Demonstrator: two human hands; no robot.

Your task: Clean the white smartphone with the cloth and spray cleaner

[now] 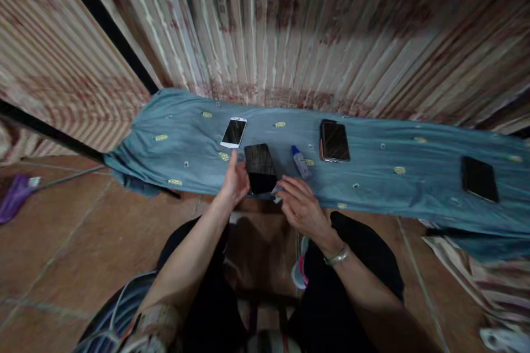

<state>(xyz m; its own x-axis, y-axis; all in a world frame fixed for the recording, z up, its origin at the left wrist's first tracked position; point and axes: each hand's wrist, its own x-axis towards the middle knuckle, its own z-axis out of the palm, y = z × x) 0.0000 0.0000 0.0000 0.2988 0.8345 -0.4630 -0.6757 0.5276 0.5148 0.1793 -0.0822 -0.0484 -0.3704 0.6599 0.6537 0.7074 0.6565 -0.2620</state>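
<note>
A black smartphone (260,168) is tilted up in front of me, its dark screen facing me. My left hand (236,180) grips its left edge, thumb pointing up. At the phone's lower right corner, my right hand (301,203) pinches a small whitish piece (277,192), perhaps a cloth or wipe, with curled fingers. Just beyond that hand lies a small clear bottle (301,163) with a blue cap. A white phone with a black screen (234,133) rests on the blue cloth, beyond my left hand.
The blue patterned cloth (381,187) covers a long narrow bench. Farther right on it lie a dark phone (334,141) and another black phone (479,178). A striped curtain (265,38) hangs behind. Dark metal poles (111,27) stand at left, near a purple object (16,198) on the tiled floor.
</note>
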